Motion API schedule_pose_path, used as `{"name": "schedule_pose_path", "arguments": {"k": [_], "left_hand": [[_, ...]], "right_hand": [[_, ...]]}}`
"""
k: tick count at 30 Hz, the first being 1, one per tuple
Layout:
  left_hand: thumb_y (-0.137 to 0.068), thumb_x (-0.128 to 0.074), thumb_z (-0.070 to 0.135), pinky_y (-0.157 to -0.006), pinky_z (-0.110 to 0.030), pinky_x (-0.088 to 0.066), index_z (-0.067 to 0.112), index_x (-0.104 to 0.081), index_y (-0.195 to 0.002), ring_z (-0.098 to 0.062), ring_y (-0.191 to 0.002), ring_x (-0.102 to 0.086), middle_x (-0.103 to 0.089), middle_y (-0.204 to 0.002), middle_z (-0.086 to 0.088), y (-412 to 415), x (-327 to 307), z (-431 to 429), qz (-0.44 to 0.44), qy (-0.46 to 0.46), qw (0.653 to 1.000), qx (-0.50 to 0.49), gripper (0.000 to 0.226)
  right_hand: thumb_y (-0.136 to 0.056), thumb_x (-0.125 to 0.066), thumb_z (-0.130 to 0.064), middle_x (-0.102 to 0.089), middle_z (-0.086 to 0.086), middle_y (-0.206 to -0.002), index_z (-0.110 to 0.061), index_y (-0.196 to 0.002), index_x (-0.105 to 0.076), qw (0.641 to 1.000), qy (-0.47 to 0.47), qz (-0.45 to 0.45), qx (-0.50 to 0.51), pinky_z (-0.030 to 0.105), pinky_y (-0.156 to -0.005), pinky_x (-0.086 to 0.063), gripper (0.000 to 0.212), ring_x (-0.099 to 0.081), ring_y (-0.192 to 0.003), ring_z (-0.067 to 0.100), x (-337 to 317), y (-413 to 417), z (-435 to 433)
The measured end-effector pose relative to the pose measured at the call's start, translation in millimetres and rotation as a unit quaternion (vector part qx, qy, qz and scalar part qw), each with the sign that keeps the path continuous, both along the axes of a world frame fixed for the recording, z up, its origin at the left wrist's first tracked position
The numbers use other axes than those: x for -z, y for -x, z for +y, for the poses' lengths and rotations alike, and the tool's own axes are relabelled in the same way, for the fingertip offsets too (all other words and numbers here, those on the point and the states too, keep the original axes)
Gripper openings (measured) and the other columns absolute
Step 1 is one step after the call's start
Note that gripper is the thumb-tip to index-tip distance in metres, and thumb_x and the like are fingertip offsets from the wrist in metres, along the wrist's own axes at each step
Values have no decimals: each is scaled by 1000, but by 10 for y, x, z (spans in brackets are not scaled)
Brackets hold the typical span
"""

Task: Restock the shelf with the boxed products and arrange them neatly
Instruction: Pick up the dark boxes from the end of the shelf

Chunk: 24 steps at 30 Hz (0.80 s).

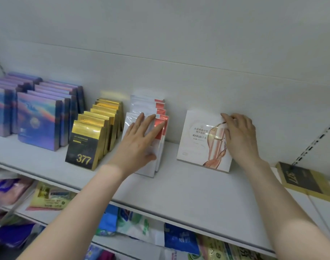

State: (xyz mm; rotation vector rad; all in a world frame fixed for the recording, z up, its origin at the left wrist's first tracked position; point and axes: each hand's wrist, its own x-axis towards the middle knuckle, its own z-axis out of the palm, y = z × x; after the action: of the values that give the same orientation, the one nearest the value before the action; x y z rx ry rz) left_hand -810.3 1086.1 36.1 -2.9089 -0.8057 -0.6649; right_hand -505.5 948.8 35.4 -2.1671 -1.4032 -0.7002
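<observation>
On the white shelf (179, 184) a row of white-and-red boxes (161, 109) stands one behind another. My left hand (139, 139) lies flat against the front box of that row, fingers spread. To the right a single white box (196, 139) with a red figure print leans back against the rear wall. My right hand (239, 136) rests on its upper right corner, fingers curled over the top edge. Left of the white row stand gold-and-black boxes (85, 145) marked 377.
Purple-blue boxes (38, 121) fill the shelf's left end in rows. A gold-and-black box (307, 182) lies flat at the right end near a slotted upright. Below, lower shelves hold colourful packets (181, 239). Bare shelf runs between the white row and the leaning box.
</observation>
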Motion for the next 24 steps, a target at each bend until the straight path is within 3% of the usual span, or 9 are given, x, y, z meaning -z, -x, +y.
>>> {"name": "schedule_pose_path", "arguments": {"k": [5, 11, 16, 24], "left_hand": [[-86, -69, 27, -118, -42, -9, 26, -20, -153, -30, -149, 1, -15, -161, -5, 33, -38, -35, -22, -1, 1000, 6, 82], [-91, -63, 21, -109, -38, -34, 17, -50, -138, -26, -139, -34, -46, -144, -6, 127, 14, -379, -127, 27, 991, 29, 49], [-92, -60, 23, -96, -31, -41, 20, -56, -132, -24, -119, -53, -58, -131, -4, 201, 260, -883, -161, 109, 975, 104, 41], [-92, -59, 26, -91, -31, -45, 25, -59, -128, -19, -113, -57, -61, -124, 3, -105, 572, -1851, -124, 194, 947, 223, 36]], "right_hand": [[-93, -57, -9, -48, 20, -136, -10, -142, -46, 1000, 2, -3, 25, 51, -105, -34, 50, -39, -131, 38, -8, 238, -192], [-100, -47, -21, -46, 13, -141, -15, -147, -40, 996, 12, 72, 45, 41, -107, -31, 47, -39, -130, 31, 24, 908, -785], [-101, -47, -26, -53, 15, -135, -12, -141, -49, 986, 5, 124, 113, 44, -104, -36, 42, -47, -123, 34, 280, 1480, -1522], [-100, -50, -27, -60, 11, -121, -11, -134, -55, 958, -1, 156, 239, 43, -96, -42, 38, -52, -112, 30, 627, 1883, -2829]]}}
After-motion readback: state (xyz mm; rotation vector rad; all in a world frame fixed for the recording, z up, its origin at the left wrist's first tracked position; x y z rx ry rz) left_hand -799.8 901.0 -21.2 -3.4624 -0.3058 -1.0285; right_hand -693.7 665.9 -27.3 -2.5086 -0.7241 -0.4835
